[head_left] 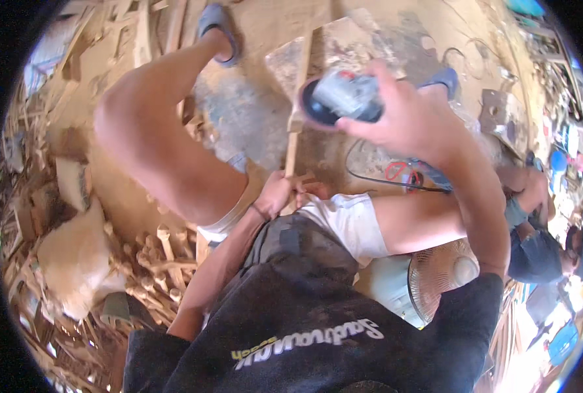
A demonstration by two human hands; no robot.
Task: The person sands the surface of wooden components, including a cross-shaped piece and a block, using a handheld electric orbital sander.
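Left forearm (223,268) slanted inward; left hand (281,194) curled tight, low between thighs (419,223). Right hand (403,116) farther forward, clasped in grip; right forearm (475,190) angled inward.

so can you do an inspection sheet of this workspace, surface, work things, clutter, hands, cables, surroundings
Surface: ground dusty, tan with grey patches
Job's things: wooden strip; handheld power tool, its disc at the strip, contact unclear
Clutter: heap of wooden pieces at left
Hands: left hand grips the strip near the lap; right hand holds the tool
Cables: dark cable curving near the right thigh
Surroundings: apparent fan beside the torso; another person at right
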